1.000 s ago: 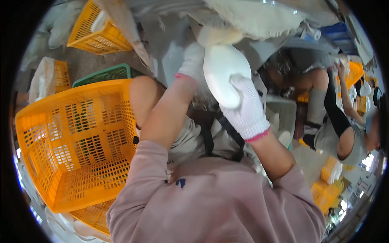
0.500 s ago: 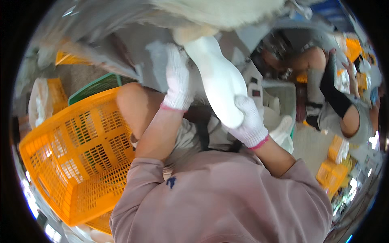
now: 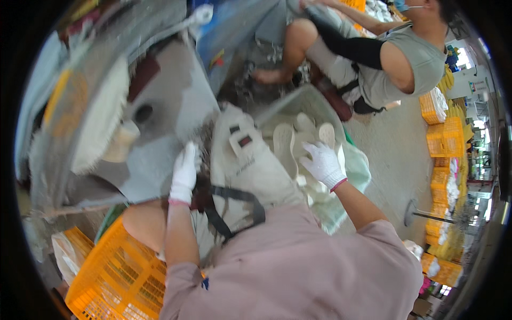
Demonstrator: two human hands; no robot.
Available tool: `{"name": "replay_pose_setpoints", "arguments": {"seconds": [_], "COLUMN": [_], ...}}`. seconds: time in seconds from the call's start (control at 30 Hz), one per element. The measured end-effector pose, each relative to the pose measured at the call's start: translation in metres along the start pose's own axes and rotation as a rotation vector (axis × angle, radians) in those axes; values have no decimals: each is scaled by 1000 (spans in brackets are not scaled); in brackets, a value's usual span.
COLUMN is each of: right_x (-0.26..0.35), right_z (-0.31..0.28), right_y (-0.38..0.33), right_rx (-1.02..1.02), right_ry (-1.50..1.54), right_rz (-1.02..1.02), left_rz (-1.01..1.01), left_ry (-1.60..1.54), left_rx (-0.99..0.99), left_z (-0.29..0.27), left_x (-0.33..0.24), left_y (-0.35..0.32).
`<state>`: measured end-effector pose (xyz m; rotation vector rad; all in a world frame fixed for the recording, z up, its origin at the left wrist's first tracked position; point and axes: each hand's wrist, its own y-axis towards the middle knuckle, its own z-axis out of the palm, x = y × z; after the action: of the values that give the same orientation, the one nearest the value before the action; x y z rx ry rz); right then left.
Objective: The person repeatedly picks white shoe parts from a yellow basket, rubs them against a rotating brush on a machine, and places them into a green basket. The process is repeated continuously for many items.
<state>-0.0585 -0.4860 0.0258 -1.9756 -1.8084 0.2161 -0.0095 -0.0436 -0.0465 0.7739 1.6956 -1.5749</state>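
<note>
Head view puts your right hand right of centre, fingers spread above the pale green bin; whether it touches anything there is unclear. A long sole-shaped piece lies in that bin, just left of your fingers, its long axis running roughly up the frame. Your left hand, loosely open and empty, is farther off. The piece looks off-white, smooth, round-ended.

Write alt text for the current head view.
A white-gloved right hand is over pale, sole-shaped pieces in a pale green bin; whether it touches them is unclear. The gloved left hand appears empty beside a grey panel. An orange crate stands lower left, another person upper right.
</note>
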Motion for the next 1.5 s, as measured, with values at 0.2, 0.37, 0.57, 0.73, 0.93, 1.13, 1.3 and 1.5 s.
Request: {"name": "replay_pose_setpoints", "arguments": {"seconds": [0.2,0.37,0.57,0.73,0.93,1.13,1.3,1.5], "right_x": [62,66,-19,-146,-272,-215,-15,159], "right_z": [14,48,112,173,231,183,78,19], "right_y": [159,234,161,-9,-219,-181,-17,81], "right_rx": [-531,49,-239,-280,23,560,-453,-96], "right_ry": [-277,-364,-229,-276,-332,67,501,589], "right_rz": [-556,-360,-273,-143,427,809,-278,-883], "left_rz": [-19,-188,-378,-428,-307,353,656,281], "left_ry": [-24,138,236,295,710,987,698,348], "left_rx": [51,35,-36,284,98,-104,-776,-1789], "left_z": [-12,-21,-63,-74,-61,-45,-146,-303], "left_x": [28,44,81,88,40,-37,-25,91], "left_y": [15,2,27,61,38,-53,-198,-391]}}
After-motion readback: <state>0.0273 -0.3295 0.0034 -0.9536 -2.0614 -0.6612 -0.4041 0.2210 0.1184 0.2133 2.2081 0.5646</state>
